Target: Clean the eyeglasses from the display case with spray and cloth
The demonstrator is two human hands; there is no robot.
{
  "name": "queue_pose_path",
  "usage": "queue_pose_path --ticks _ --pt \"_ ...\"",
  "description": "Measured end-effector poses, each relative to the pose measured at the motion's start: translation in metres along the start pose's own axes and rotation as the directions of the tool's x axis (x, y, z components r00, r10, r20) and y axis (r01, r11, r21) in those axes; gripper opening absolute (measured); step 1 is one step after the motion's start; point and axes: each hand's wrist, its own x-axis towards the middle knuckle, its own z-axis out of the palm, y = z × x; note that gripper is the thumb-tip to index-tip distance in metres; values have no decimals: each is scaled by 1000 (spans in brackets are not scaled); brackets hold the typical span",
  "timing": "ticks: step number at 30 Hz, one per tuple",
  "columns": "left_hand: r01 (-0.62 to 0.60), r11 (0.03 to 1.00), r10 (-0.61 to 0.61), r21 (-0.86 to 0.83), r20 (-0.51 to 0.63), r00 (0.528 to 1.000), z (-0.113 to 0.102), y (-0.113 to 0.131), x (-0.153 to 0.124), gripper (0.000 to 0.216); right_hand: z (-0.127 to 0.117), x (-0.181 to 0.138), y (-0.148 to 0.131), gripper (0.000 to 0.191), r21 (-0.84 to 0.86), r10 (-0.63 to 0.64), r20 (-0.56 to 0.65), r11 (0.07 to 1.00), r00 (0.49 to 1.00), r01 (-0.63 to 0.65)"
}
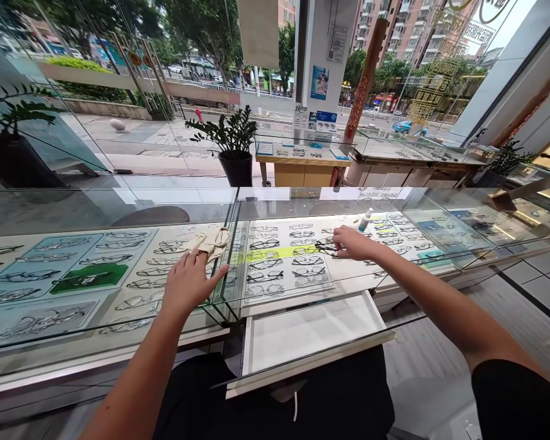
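Note:
Above the glass counter, my right hand (355, 243) pinches a dark pair of glasses (326, 247). Just beyond it, a small white spray bottle (365, 220) stands upright on the glass. My left hand (191, 278) is over the left part of the counter, its fingers at a crumpled beige cloth (217, 241); the thumb is spread away to the right. Whether those fingers grip the cloth or only rest on it is hard to see. Under the glass lie rows of glasses (266, 276) on a white panel, with a yellow-green strip (279, 252) across it.
A white drawer (302, 333) is pulled out below the counter, close to my body. More glasses lie on blue and green panels (89, 278) at the left. Behind the counter are a potted plant (233, 153), a low display table (302, 160) and large windows.

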Motion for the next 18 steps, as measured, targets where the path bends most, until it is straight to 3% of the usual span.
queue_pose_path --ticks 8,18 --pt "-21 1000 21 -7 -25 999 0 0 -1 93 33 6 12 7 -100 -13 11 995 1000 14" --pt "-26 1000 26 -7 -24 999 1 -1 0 95 36 -5 5 4 -76 -14 -5 997 1000 14"
